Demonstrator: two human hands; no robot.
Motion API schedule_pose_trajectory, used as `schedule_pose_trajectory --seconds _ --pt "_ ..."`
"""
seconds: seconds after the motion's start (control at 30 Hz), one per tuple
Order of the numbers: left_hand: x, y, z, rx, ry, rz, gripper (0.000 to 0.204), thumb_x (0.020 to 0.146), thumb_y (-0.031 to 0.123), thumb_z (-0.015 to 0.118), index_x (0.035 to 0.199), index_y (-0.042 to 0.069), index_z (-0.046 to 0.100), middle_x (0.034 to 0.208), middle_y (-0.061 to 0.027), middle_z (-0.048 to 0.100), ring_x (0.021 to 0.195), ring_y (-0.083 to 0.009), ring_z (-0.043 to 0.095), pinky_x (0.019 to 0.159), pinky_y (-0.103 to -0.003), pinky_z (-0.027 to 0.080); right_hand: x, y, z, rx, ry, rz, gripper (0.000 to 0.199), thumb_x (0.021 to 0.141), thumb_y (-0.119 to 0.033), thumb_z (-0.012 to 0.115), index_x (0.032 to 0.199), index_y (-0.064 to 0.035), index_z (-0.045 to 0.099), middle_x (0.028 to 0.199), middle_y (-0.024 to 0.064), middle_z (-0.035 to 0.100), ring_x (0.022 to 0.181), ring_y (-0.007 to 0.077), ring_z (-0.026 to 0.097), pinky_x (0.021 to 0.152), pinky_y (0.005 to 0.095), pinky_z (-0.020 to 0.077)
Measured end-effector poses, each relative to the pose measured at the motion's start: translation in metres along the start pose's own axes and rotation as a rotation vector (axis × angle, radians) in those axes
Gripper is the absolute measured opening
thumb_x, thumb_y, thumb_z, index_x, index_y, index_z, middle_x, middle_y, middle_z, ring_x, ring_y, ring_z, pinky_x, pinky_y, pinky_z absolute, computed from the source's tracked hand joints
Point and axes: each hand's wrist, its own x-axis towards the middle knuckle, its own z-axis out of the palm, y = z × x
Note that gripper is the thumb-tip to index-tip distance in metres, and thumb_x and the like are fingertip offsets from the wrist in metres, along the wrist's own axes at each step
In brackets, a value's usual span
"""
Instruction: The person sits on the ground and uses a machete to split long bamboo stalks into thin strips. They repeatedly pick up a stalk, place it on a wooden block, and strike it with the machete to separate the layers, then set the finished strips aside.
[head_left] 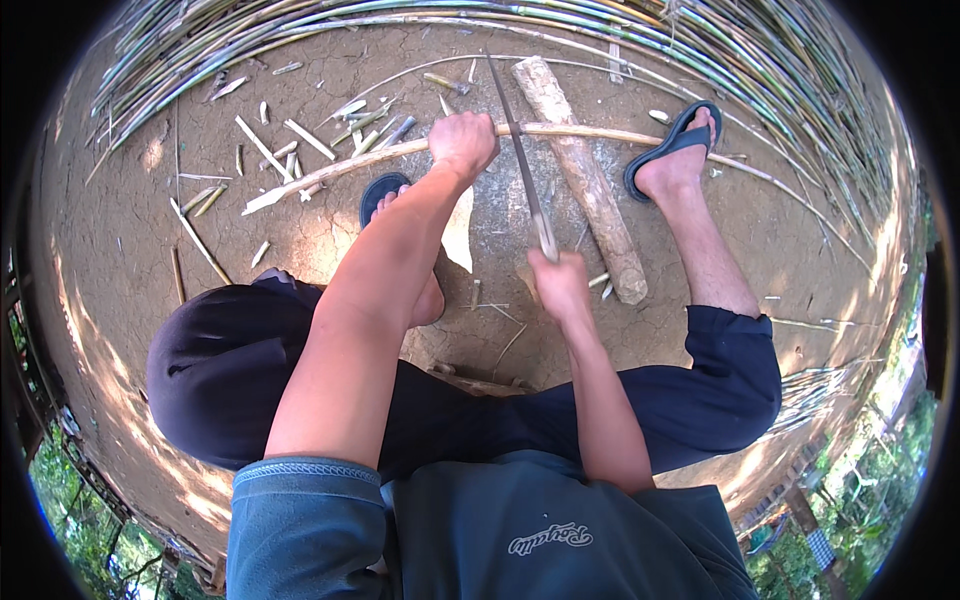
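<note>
My left hand point(463, 142) grips a long thin bamboo stick point(340, 165) that lies across a thick wooden log point(583, 175). My right hand point(560, 283) holds the handle of a long knife point(520, 150). Its blade points away from me and crosses the stick just right of my left hand. My feet in dark sandals rest on the dirt, the left foot point(385, 195) under my left arm and the right foot point(680, 150) beyond the log.
Cut bamboo pieces and shavings point(290, 140) are scattered on the cracked dirt ground at upper left. A dense row of long bamboo canes point(780, 70) curves along the far and right edges. Greenery shows beyond the lower corners.
</note>
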Motion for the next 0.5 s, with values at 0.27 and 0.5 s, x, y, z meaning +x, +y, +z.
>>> schedule_pose_trajectory --seconds 0.27,0.5 --pt "0.003 0.012 -0.009 0.068 -0.094 0.031 0.028 0.083 0.017 0.051 0.091 0.005 0.074 0.094 -0.0182 0.071 0.087 -0.034 0.071 0.077 -0.043 0.056 -0.026 0.016 -0.006 -0.017 0.056 0.038 0.038 0.08 -0.031 0.065 0.068 0.0056 0.064 0.058 0.0173 0.062 0.052 0.0243 0.061 0.052 0.0421 0.0455" --pt "-0.004 0.009 -0.007 0.127 -0.022 -0.054 0.028 0.085 0.025 0.053 0.088 0.006 0.074 0.086 -0.0216 0.07 0.081 -0.0375 0.07 0.072 -0.046 0.056 -0.026 -0.018 -0.022 0.014 -0.117 0.164 0.037 0.081 -0.031 0.067 0.077 0.0057 0.066 0.069 0.0226 0.065 0.067 0.0333 0.067 0.063 0.0444 0.0506"
